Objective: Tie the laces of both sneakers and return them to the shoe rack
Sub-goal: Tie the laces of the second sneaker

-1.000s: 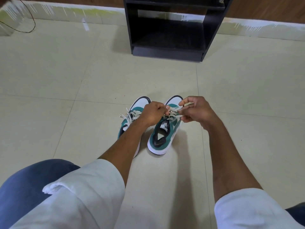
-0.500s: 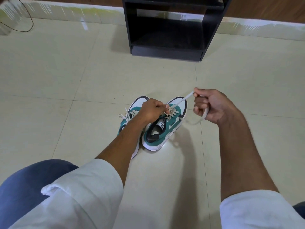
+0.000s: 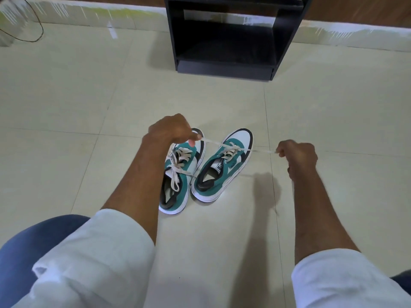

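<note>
Two green, white and black sneakers stand side by side on the tiled floor, toes pointing away from me. The left sneaker (image 3: 178, 174) has loose cream laces lying over its tongue. The right sneaker (image 3: 222, 167) has its two lace ends (image 3: 213, 142) stretched taut out to both sides. My left hand (image 3: 171, 132) pinches one lace end above the left sneaker's toe. My right hand (image 3: 298, 154) is closed on the other end, out to the right of the shoe. The black shoe rack (image 3: 224, 70) stands at the far wall.
The shoe rack's lower shelf is open toward me. A thin dark cable (image 3: 33, 34) loops on the floor at the far left. My knees in blue trousers (image 3: 26, 252) and white sleeves fill the bottom of the view.
Both hands have pulled apart from the middle of the right sneaker, drawing its lace ends out sideways; the left hand went left over the other shoe, the right hand farther right.
</note>
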